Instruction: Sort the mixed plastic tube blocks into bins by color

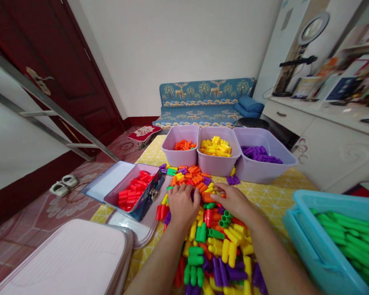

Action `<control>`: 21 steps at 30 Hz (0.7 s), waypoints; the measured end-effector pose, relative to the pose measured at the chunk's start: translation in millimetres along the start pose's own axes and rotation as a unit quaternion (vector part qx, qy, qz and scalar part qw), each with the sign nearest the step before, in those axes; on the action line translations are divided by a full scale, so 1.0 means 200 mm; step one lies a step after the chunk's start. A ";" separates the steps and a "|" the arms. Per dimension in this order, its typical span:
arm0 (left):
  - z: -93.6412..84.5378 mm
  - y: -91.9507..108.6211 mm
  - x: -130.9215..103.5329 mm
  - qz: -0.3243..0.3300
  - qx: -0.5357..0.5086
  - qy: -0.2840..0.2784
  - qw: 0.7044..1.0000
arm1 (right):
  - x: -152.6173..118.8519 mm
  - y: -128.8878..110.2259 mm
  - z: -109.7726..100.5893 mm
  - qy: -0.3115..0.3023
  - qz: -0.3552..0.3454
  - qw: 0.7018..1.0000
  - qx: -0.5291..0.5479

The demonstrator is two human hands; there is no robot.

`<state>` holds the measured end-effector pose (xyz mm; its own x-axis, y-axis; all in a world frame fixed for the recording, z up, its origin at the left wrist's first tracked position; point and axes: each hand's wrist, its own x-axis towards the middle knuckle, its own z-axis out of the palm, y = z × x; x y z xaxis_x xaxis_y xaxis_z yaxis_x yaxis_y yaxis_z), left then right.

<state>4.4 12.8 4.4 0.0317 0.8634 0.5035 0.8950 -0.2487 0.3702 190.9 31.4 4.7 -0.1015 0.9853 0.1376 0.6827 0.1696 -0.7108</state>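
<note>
Two bare hands work low over a heap of colored plastic pieces (232,252) on a yellow patterned tablecloth (270,196), seen from the head camera. The left hand (182,205) lies palm down on the heap's far part, its fingers bent and slightly spread; whether they are clamped on a piece is hidden beneath them. Just beside it, the right hand (232,200) reaches in from the other side, thumb and fingers a little apart at an orange piece (207,197), which they appear to touch; a firm hold cannot be made out. Red, yellow, green, purple and orange pieces spread under both hands, back toward the forearms and on beyond the fingertips. Past the hands, three lilac tubs stand side by side: the left tub (181,158) with orange pieces and a bit of green, the middle tub (217,164) with yellow, the right tub (261,171) with purple. To the left of the left hand, an open hinged box (147,207) holds red pieces, and nearer the wearer lies a pale pink lid (76,254). Well to the right of the right hand, a turquoise bin (318,250) contains green pieces. Farther beyond the grip, behind the tubs, sits a blue deer-patterned sofa (199,114).
</note>
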 end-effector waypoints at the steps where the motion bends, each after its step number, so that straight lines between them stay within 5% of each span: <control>1: 0.01 0.00 0.00 0.001 -0.004 -0.015 1.000 | 0.00 -0.01 0.02 -0.008 -0.006 1.000 0.007; 9: 0.04 -0.03 0.01 0.050 -0.125 -0.120 0.984 | 0.00 -0.04 0.08 -0.030 -0.036 0.994 0.098; 16: 0.07 -0.03 0.01 0.081 -0.326 -0.103 0.936 | 0.02 -0.02 0.09 -0.025 -0.057 0.976 0.209; 21: 0.09 -0.03 0.01 0.038 -0.403 -0.094 0.910 | 0.02 -0.06 0.05 -0.076 -0.041 0.945 0.316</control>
<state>8.1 23.5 -11.1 0.2243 0.8709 0.4372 0.2726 -0.4868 0.8299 175.0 33.9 7.8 -0.2714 0.9517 0.1439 0.1042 0.1777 -0.9786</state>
